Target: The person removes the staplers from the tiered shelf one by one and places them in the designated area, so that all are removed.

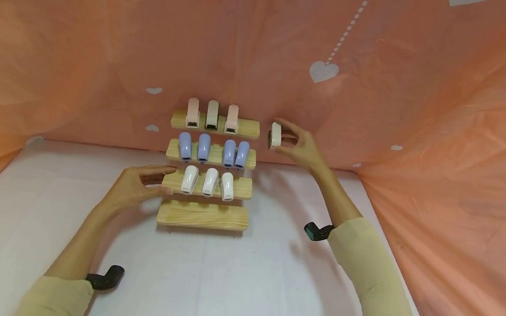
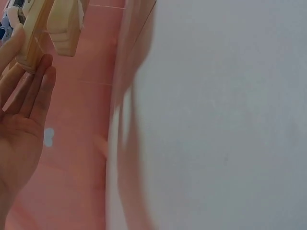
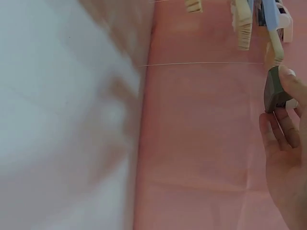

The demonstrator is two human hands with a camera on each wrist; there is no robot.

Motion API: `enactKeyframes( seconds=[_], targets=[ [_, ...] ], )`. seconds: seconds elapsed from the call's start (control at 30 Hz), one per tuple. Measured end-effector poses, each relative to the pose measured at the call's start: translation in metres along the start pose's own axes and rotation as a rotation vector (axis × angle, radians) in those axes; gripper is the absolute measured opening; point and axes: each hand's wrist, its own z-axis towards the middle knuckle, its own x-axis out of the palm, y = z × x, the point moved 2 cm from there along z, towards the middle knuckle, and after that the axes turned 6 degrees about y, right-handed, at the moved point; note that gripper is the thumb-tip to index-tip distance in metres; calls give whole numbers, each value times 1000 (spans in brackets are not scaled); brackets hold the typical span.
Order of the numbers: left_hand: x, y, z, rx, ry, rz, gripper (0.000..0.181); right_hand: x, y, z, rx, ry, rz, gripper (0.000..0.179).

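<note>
A wooden tiered rack stands against the back cloth, bearing rows of small staplers. My left hand holds the left end of its third shelf down, thumb at the front edge and fingers behind. Right of the top shelf, my right hand pinches a pale mini stapler between thumb and fingers, apart from the rack. In the right wrist view its dark green base shows. The top shelf carries two pink staplers and a grey-green stapler.
Several purple staplers sit on the second shelf, with a gap mid-row. Three white staplers occupy the third. Only bare wood shows on the lowest shelf. A white table surface lies in front; pinkish-orange cloth hangs behind and at the sides.
</note>
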Motion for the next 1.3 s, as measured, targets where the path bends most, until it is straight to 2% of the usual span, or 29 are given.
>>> enactKeyframes(
  seconds=[0.17, 0.43, 0.53, 0.63, 0.87, 1.03, 1.3],
  targets=[
    [-2, -1, 0, -11, -7, -13, 53, 5, -6, -1, -8, 13, 37, 73],
    [-3, -1, 2, 10, -13, -17, 51, 13, 11, -14, -15, 18, -27, 68],
    [-3, 0, 2, 4, -10, -23, 50, 16, 6, -17, -45, 20, -23, 66],
    [-3, 1, 1, 3, -5, -32, 50, 19, -5, -19, -54, 21, -26, 66],
    [-2, 2, 0, 4, -6, -22, 49, 28, -53, -17, 0, -4, 11, 68],
    [-1, 3, 0, -6, -2, -8, 49, 34, -65, -21, 27, -13, -36, 68],
    [1, 3, 1, -36, 6, 4, 52, 45, -80, -26, 77, 42, -4, 70]
  ],
)
